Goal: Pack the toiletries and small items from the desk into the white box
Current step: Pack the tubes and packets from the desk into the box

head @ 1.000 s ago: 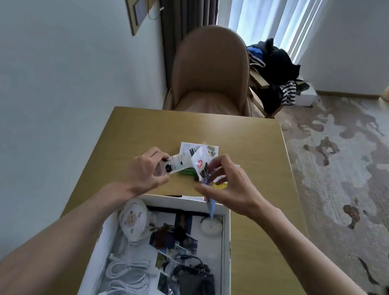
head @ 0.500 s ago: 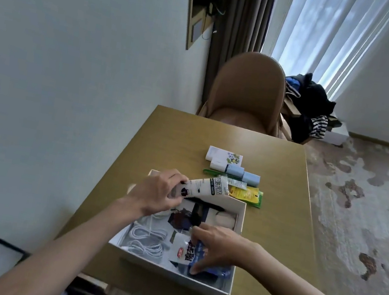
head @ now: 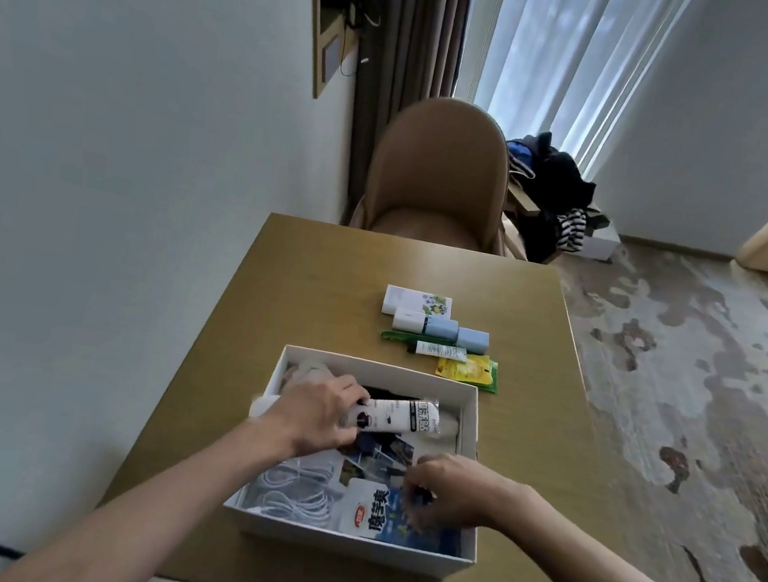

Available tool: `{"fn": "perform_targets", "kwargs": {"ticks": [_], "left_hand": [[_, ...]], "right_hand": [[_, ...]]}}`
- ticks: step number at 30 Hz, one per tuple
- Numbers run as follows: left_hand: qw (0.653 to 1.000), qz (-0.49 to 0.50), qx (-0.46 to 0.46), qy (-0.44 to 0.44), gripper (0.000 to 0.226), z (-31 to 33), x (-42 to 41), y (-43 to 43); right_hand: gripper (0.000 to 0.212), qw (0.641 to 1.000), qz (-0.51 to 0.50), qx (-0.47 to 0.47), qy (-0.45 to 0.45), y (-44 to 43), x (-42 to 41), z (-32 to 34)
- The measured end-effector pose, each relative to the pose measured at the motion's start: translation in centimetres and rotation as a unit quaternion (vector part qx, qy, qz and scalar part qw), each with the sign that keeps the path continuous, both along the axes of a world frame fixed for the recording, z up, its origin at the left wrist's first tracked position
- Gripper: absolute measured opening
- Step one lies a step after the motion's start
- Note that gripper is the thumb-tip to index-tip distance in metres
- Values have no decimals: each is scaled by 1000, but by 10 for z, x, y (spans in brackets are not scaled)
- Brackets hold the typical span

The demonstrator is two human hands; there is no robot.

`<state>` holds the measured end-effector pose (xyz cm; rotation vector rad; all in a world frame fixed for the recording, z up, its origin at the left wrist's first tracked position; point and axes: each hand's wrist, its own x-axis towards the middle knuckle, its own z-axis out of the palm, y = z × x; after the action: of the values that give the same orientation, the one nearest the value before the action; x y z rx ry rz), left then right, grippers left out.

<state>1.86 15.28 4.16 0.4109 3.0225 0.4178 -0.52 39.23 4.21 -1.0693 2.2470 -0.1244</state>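
Five or so small items lie unpacked on the desk (head: 320,290) beyond the white box (head: 471,409): a white carton (head: 416,302), a row of pale blue boxes (head: 442,329), a green strip (head: 394,336), a small tube (head: 440,350) and a yellow sachet (head: 463,370), the last lying just beside the box's far right corner. We judge the task to be a little past halfway. The box already holds coiled white cables (head: 296,485) at its near left, a blue-and-white packet (head: 383,516) at its near right, and darker items between them that are too blurred to name. The left hand (head: 314,412) grips a white tube (head: 405,418) by its cap end, fingers curled round it, and holds it level over the far half of the box, not yet let go. The right hand (head: 449,492) is inside the box, with its fingers (head: 412,498) curled at the packet's upper edge; we cannot tell whether they pinch it or merely press it flat. Room inside is tight, and the far right corner appears the least crowded. The box stands close to the desk's near edge, so pushing on it risks sliding it off. Bare desk lies to its right and left, which gives both arms free passage to the items behind.
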Motion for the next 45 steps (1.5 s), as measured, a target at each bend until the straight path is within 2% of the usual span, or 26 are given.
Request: {"fn": "perform_targets", "kwargs": {"ticks": [7,11,14,17,22,27,32,34,37,39,42,45], "left_hand": [[996,-54,-40,-50,45,-12,-5,10],[993,-91,-10,-77,45,-22,-4,13],[992,-102,-1,-76,48,-30,-1,17],[991,-92,24,-90,50,-34,2,21],[992,-62,75,-75,32,-33,4,10],[979,40,176,-91,22,-18,-11,3],[981,62,168,-80,20,6,-49,3],[980,74,174,-59,20,11,-68,8],[979,91,173,-52,21,8,-96,18],[980,90,165,-63,22,0,-120,25],[985,66,117,-105,24,-18,-157,35],[989,42,60,-130,28,-37,-186,46]], "right_hand": [[13,983,-77,-121,115,3,-7,14],[23,972,-94,-133,170,-1,-12,6],[28,975,-88,-96,179,-7,-16,-1],[25,978,-102,-89,156,-10,-21,-6],[21,970,-159,-136,122,-5,-36,-4],[12,937,-225,-253,87,7,-58,2],[9,879,-331,-325,114,27,-93,-2],[9,879,-341,-299,146,33,-108,-8],[12,906,-336,-211,149,38,-131,-22],[27,919,-337,-149,139,38,-150,-36],[43,928,-336,-80,137,30,-175,-54],[45,934,-325,-26,147,22,-195,-72]]}}
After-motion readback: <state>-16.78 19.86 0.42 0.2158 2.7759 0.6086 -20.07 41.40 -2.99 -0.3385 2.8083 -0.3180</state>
